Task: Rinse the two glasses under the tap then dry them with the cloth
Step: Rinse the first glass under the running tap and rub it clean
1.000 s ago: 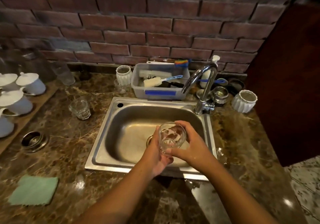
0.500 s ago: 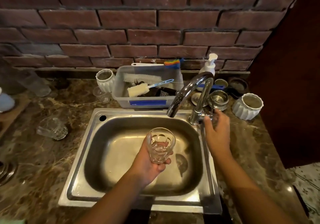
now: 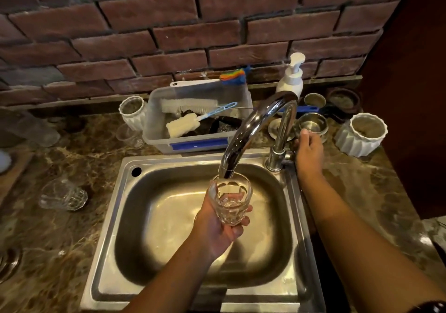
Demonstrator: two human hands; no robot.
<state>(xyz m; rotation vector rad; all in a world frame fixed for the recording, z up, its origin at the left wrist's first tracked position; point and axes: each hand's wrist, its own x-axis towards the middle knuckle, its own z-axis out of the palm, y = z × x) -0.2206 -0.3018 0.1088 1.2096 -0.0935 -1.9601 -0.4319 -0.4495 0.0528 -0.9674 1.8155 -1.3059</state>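
My left hand [image 3: 218, 225] grips a clear faceted glass [image 3: 232, 199] upright over the steel sink [image 3: 115, 216], its rim right under the spout of the chrome tap [image 3: 255, 124]. I cannot tell whether water is running. My right hand [image 3: 309, 153] holds the tap's handle at the base, on the right; the handle itself is hidden by the fingers. A second clear glass [image 3: 63, 194] lies on its side on the marble counter left of the sink. The cloth is out of view.
Behind the sink stands a plastic tub [image 3: 200, 141] with brushes, a soap pump bottle [image 3: 290, 78], small steel bowls [image 3: 312, 123] and two white ribbed pots [image 3: 363, 134] [image 3: 133, 111]. A brick wall rises at the back. A metal ring [image 3: 8, 262] lies at the far left.
My right hand left the glass and reached to the tap's handle. My left hand raised the glass up under the spout. The view moved closer and to the right, so the green cloth left the frame.
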